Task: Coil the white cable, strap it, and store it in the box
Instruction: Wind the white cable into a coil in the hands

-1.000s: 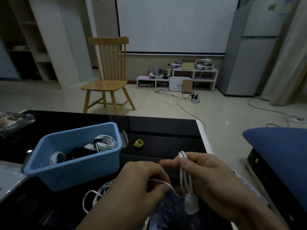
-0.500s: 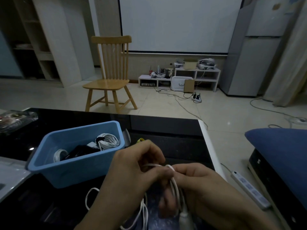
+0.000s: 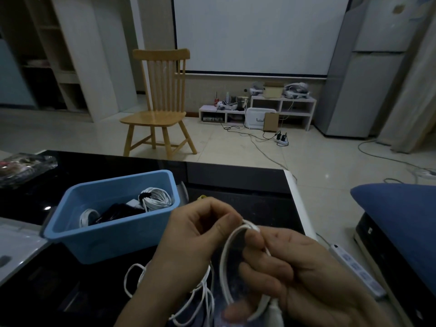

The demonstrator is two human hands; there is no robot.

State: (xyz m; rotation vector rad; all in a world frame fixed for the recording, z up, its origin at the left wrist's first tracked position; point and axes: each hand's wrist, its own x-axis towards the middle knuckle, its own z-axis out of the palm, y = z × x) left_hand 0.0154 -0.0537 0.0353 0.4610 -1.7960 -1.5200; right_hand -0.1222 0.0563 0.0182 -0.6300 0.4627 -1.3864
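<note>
I read this as the coiling step, barely begun: my right hand [image 3: 295, 277], low at about five o'clock in the view, has its fingers curled round the first loop of the white cable [image 3: 225, 263], pinning the strands against the palm so the coil keeps its shape while more is fed in. My left hand [image 3: 195, 239], just beside it toward six o'clock, pinches the cable between thumb and forefinger at the top of that loop, where the two hands nearly touch; I judge it is held there to guide the next turn round onto the right hand. The rest of the cable hangs slack below the hands and trails in loose bends on the black table [image 3: 236, 185] at around seven o'clock, so most of the length is uncoiled (a white plug end seems to sit at the bottom edge under the right hand, though it is cut off and I can't be sure). The blue box [image 3: 113, 232] waits at nine o'clock from the hands, close enough for an easy drop. It already holds a strapped white coil [image 3: 157, 198] at its far right corner, another white coil [image 3: 87, 215] at its left end, and something black [image 3: 118, 212] between them.
</note>
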